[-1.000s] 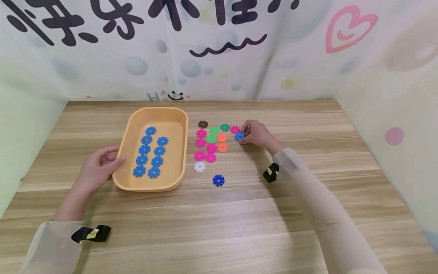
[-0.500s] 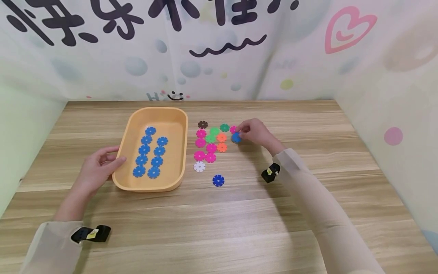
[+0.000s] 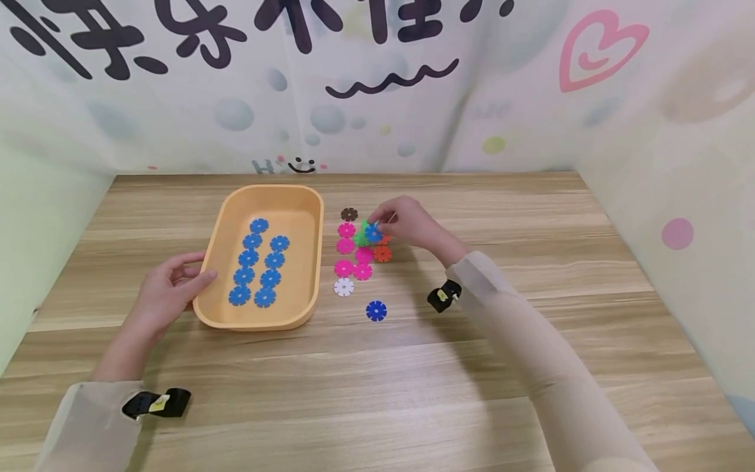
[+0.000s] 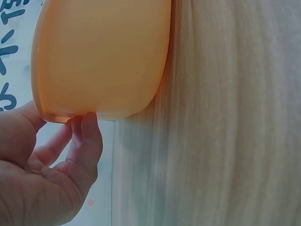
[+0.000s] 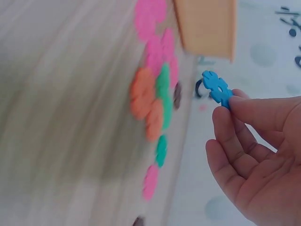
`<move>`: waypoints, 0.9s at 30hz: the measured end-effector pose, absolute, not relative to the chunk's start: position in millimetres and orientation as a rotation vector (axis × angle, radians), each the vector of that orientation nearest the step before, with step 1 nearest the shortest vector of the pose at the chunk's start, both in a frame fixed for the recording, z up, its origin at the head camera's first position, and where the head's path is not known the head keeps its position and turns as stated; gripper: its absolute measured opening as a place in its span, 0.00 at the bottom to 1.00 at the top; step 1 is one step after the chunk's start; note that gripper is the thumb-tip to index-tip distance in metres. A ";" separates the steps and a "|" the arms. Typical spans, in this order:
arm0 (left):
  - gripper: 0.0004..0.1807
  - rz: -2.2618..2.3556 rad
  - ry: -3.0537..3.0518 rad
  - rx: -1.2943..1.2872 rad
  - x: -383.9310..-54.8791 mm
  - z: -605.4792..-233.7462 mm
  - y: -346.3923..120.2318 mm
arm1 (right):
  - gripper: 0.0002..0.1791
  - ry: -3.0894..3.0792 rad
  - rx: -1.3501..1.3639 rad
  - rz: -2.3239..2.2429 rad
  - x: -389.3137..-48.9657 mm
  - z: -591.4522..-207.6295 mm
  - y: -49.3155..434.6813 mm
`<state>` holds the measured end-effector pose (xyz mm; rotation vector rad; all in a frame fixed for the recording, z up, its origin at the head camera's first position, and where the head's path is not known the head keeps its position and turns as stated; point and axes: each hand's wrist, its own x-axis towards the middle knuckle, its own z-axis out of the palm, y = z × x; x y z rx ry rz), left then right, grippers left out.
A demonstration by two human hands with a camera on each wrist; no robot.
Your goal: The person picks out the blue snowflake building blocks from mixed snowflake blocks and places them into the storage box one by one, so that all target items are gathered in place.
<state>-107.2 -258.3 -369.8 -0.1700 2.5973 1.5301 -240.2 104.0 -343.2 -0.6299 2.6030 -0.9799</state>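
Note:
My left hand (image 3: 168, 292) holds the left side of an orange plastic tray (image 3: 297, 213), thumb at the rim and fingers against the outer wall, as the left wrist view shows. In the tray lie several blue snowflake discs (image 3: 274, 260) in two rows. My right hand (image 3: 409, 223) pinches one more blue snowflake disc (image 5: 217, 88) between thumb and forefinger, raised above the wood-grain table. From the head it overlaps the green discs (image 3: 361, 240) and part of an orange one. The right hand hides the teal disc (image 5: 161, 151) and a pink disc (image 5: 150, 182) from the head view.
Right of the tray lie several pink discs (image 3: 345, 246), an orange disc (image 3: 383, 254), a brown disc (image 3: 349, 214) and a white disc (image 3: 344, 287). A dark blue disc (image 3: 376, 311) sits apart, nearer the front. A printed cloth wall (image 3: 366, 131) stands behind the table.
My right hand has picked up the blue disc from beside the pink one and carried it left, over the other discs. The left hand and the tray have stayed put.

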 end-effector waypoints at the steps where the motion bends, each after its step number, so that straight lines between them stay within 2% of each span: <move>1: 0.33 1.531 2.597 -0.170 -107.4 -369.9 -258.4 | 0.09 2.589 -0.641 -0.985 -239.5 -340.5 99.3; 10: 0.33 1.536 2.588 -0.178 -108.0 -369.7 -258.9 | 0.08 2.544 -0.845 -0.975 -239.1 -323.4 54.1; 27: 0.33 1.522 2.590 -0.169 -108.3 -369.0 -259.1 | 0.09 2.434 -0.958 -0.895 -258.8 -305.6 -17.4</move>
